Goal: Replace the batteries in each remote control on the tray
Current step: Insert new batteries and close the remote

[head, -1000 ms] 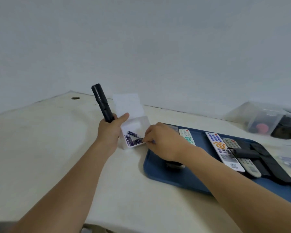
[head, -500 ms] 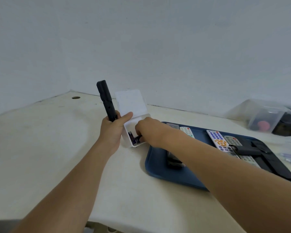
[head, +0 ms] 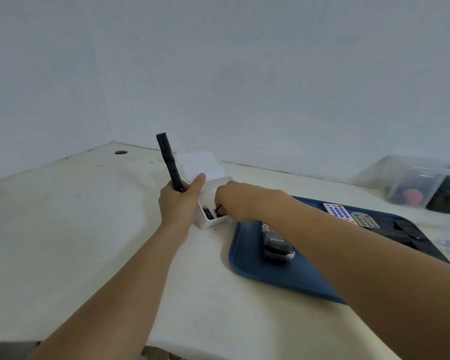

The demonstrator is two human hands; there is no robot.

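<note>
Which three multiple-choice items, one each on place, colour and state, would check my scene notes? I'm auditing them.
1. Where is the white box? A on the tray; B on the table left of the tray; C on the floor.
2. What colour is the tray? A blue; B red; C white.
3. How is the black remote in the left hand? A lying flat; B held upright; C on the tray.

B: it stands beside the tray's left edge.
A: its rim is blue.
B: it points up from the fist.
</note>
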